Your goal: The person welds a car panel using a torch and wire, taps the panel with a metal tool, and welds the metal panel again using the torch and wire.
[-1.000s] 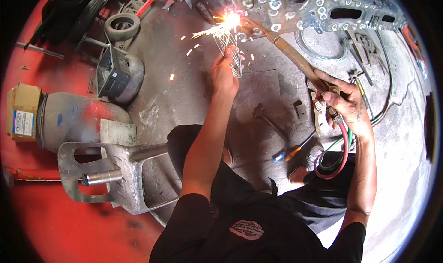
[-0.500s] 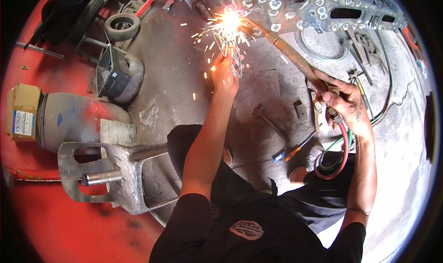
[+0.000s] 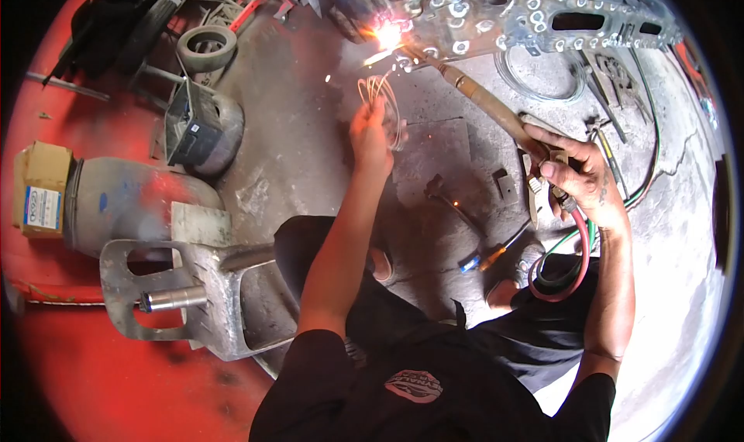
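My right hand (image 3: 581, 171) is wrapped round the handle of a gas welding torch (image 3: 496, 105), with red and green hoses (image 3: 580, 244) running down from it. The torch tip points up and left at a bright glow on the edge of a spot-welded metal panel (image 3: 515, 24). My left hand (image 3: 372, 136) is closed on a small coil of thin wire (image 3: 377, 89), held just below the glow. Glare hides the exact spot where the flame meets the metal.
A hammer (image 3: 457, 209) and a screwdriver (image 3: 496, 254) lie on the concrete floor below my hands. A larger wire coil (image 3: 540, 76) rests under the panel. On the left are a grey plastic chair (image 3: 225, 302), a gas cylinder (image 3: 132, 202), a cardboard box (image 3: 45, 186) and a tyre (image 3: 206, 47).
My left hand has moved down and slightly left with the wire, away from the glow. The large spark shower has shrunk to a few sparks. The torch stays almost in place.
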Demonstrator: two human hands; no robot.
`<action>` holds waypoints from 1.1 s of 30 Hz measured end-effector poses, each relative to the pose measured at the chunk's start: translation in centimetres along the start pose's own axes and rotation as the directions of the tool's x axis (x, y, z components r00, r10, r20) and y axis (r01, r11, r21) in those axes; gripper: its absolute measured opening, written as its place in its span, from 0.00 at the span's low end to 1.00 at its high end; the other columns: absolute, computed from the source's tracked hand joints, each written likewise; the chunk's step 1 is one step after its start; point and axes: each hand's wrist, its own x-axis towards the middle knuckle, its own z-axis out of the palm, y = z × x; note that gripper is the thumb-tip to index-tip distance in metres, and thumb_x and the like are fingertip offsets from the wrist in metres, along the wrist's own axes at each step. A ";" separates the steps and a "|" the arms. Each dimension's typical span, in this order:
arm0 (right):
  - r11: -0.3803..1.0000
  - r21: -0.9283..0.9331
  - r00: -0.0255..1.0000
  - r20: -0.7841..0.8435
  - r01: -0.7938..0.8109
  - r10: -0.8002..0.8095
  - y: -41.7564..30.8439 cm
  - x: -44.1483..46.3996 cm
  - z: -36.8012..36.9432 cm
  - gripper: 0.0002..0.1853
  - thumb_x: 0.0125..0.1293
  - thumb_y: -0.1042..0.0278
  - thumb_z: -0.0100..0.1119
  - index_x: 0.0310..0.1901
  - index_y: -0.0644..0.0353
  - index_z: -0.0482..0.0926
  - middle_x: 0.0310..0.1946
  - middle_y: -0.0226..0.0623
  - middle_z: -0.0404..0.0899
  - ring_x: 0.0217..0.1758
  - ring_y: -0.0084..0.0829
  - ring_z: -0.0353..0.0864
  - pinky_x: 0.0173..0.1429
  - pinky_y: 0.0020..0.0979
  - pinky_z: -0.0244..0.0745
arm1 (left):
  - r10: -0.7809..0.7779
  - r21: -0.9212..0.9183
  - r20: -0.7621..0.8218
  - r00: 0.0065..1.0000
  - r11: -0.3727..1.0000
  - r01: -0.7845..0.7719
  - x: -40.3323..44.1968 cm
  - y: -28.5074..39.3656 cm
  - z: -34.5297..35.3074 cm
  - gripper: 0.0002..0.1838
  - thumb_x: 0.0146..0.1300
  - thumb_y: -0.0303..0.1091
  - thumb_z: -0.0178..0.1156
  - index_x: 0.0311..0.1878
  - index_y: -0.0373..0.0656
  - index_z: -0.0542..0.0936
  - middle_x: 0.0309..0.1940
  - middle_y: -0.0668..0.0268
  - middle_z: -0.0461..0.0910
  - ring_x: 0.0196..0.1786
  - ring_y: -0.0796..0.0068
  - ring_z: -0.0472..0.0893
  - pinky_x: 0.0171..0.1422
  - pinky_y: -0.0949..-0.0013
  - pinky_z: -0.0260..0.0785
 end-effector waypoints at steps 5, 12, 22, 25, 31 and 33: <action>0.999 -0.035 1.000 0.010 -0.015 0.016 0.2 -0.8 -0.2 0.29 0.68 0.61 0.69 0.68 0.62 0.76 0.28 0.31 0.79 0.16 0.20 0.75 0.19 0.24 0.69 | -0.096 0.381 0.057 0.994 0.922 0.068 -1.3 -3.7 -6.1 0.08 0.72 0.33 0.59 0.45 0.38 0.73 0.32 0.59 0.81 0.23 0.68 0.80 0.21 0.67 0.72; 0.995 -0.081 0.998 0.013 -0.054 0.055 -0.3 -1.6 -0.6 0.27 0.69 0.66 0.65 0.68 0.62 0.76 0.27 0.32 0.80 0.17 0.20 0.77 0.20 0.24 0.72 | -0.064 0.472 0.005 0.998 0.880 0.054 -2.1 -4.0 -9.8 0.11 0.69 0.30 0.61 0.50 0.35 0.77 0.32 0.61 0.82 0.28 0.69 0.83 0.25 0.66 0.75; 0.996 -0.039 0.997 -0.001 -0.076 0.076 -0.8 -2.9 -0.9 0.28 0.68 0.66 0.66 0.68 0.64 0.74 0.28 0.32 0.81 0.17 0.20 0.78 0.19 0.23 0.73 | 0.475 0.146 -0.045 0.879 0.874 -0.464 -2.7 3.6 -7.0 0.07 0.66 0.24 0.66 0.45 0.35 0.85 0.33 0.64 0.85 0.35 0.75 0.83 0.46 0.71 0.74; 0.997 -0.029 0.997 -0.003 -0.072 0.072 -0.9 -3.2 -1.0 0.28 0.68 0.66 0.66 0.68 0.64 0.74 0.29 0.32 0.81 0.17 0.20 0.78 0.19 0.23 0.74 | 0.454 -0.074 -0.022 0.891 0.888 -0.454 -4.2 7.0 -5.1 0.11 0.68 0.29 0.67 0.50 0.36 0.83 0.35 0.63 0.85 0.41 0.72 0.84 0.55 0.65 0.75; 0.996 -0.024 0.996 0.009 -0.090 0.090 -0.5 -3.1 -0.9 0.29 0.68 0.66 0.66 0.69 0.62 0.74 0.30 0.32 0.82 0.18 0.19 0.78 0.19 0.21 0.73 | 0.639 -0.333 0.138 0.757 0.750 -0.572 -6.8 12.7 4.0 0.23 0.73 0.42 0.62 0.64 0.38 0.74 0.54 0.55 0.81 0.57 0.61 0.80 0.69 0.56 0.70; 0.993 -0.032 0.993 0.020 -0.116 0.117 -0.7 -3.0 -0.9 0.29 0.68 0.66 0.66 0.69 0.62 0.73 0.31 0.32 0.83 0.18 0.19 0.78 0.19 0.21 0.73 | 0.757 -0.297 0.193 0.625 0.652 -0.698 -6.9 13.8 8.0 0.26 0.75 0.45 0.60 0.67 0.37 0.72 0.57 0.55 0.80 0.58 0.61 0.80 0.69 0.57 0.69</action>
